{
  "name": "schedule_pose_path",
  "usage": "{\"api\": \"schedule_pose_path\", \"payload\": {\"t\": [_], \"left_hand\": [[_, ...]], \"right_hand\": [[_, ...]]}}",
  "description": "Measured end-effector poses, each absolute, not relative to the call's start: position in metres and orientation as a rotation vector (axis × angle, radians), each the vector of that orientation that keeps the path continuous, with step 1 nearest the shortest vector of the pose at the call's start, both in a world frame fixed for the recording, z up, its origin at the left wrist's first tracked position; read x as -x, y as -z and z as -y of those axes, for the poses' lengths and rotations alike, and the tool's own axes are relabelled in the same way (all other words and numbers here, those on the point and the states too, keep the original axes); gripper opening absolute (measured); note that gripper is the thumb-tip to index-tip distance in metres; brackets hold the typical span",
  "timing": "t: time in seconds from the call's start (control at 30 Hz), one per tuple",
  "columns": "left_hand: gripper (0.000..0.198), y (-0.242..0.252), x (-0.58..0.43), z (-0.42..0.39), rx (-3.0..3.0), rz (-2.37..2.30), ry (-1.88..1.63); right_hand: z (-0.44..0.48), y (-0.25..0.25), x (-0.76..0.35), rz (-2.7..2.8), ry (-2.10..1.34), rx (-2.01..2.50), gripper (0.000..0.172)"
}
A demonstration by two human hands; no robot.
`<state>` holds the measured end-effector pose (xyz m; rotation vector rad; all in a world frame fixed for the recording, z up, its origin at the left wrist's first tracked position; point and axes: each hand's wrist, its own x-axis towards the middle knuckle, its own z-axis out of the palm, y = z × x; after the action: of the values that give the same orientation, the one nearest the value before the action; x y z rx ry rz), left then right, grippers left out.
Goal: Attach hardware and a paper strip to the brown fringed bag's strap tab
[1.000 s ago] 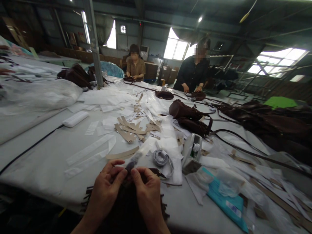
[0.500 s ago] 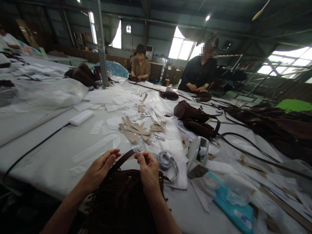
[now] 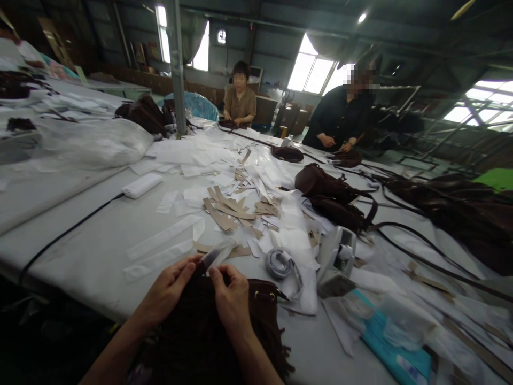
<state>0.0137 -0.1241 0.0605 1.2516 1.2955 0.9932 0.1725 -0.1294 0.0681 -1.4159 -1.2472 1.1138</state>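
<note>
A dark brown fringed bag (image 3: 262,315) with small metal eyelets lies at the table's near edge, partly under my forearms. My left hand (image 3: 170,286) is closed round the bag's dark strap (image 3: 199,270), thumb on top. From its fingers a piece of clear plastic film (image 3: 216,254) sticks out along the strap, away from me. Close beside it, my right hand (image 3: 231,294) is curled in a pinch above the bag's top edge. Whatever lies between those fingertips is hidden.
Beige strips (image 3: 228,208), white paper and a grey coiled tape (image 3: 279,263) lie ahead. A tape dispenser (image 3: 339,259) and blue packet (image 3: 395,337) are on the right. More brown bags (image 3: 324,184) lie beyond. Two people work across the table (image 3: 92,240).
The strap, arched between my hands before, is now mostly covered by my left hand. The film points away from me. My right hand has moved left and lower. The view has turned slightly left.
</note>
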Motion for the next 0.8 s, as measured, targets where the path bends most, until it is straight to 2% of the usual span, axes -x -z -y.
{"api": "schedule_pose_path", "payload": {"t": [0.13,0.27,0.47,0.57,0.8], "left_hand": [[0.047,-0.054,0.014,0.128,-1.324,-1.51,-0.955],[0.039,-0.042,0.013,0.143,-1.442,-1.572,-0.772],[0.029,-0.049,-0.008,0.15,-1.351,-1.454,-0.91],[0.023,-0.056,-0.013,0.145,-1.502,-1.397,-0.956],[0.027,-0.044,-0.019,0.142,-1.699,-1.541,-0.836]], "right_hand": [[0.122,-0.057,-0.178,1.15,-1.114,1.43,0.025],[0.122,-0.06,-0.177,1.145,-1.137,1.392,0.027],[0.134,-0.077,-0.175,1.137,-1.116,1.322,0.025],[0.137,-0.08,-0.176,1.233,-1.093,1.331,0.021],[0.14,-0.068,-0.178,1.182,-1.039,1.416,0.022]]}}
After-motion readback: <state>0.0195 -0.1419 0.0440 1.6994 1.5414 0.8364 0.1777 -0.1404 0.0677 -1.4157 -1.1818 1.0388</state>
